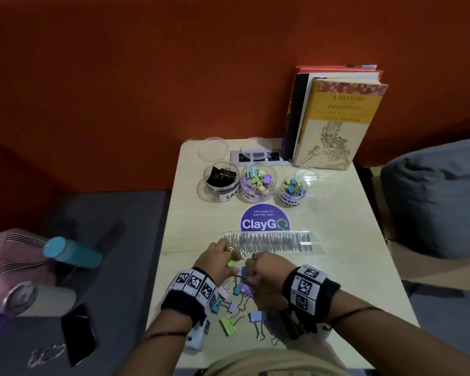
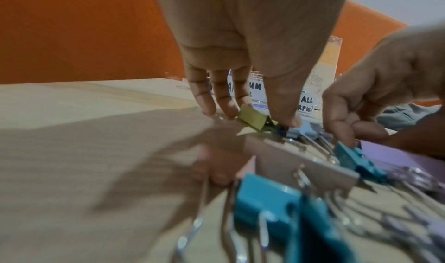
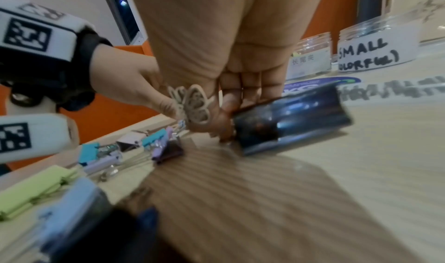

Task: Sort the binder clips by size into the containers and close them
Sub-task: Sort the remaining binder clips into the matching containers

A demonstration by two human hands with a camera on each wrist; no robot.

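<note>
Both hands (image 1: 218, 263) amid clips (image 1: 229, 320), table edge (image 1: 158, 263) near.

Both hands reach into a loose pile of coloured binder clips (image 1: 235, 302) near the front of the table (image 1: 345, 240), the left hand (image 1: 217, 263) just beside the right hand (image 1: 263, 270). Farther back stand three open jars (image 1: 257, 183), clips inside, with lids (image 1: 213, 149) behind them. Books (image 1: 337, 120) stand far right.

From the head view the hands (image 1: 240, 264) cover the clips beneath them — what each grips cannot be told. The dark blue object (image 3: 291, 122) in the right wrist view is smeared by blur, and the nearest teal clip (image 2: 267, 204) is blurred and cut off by the bottom edge.
</note>
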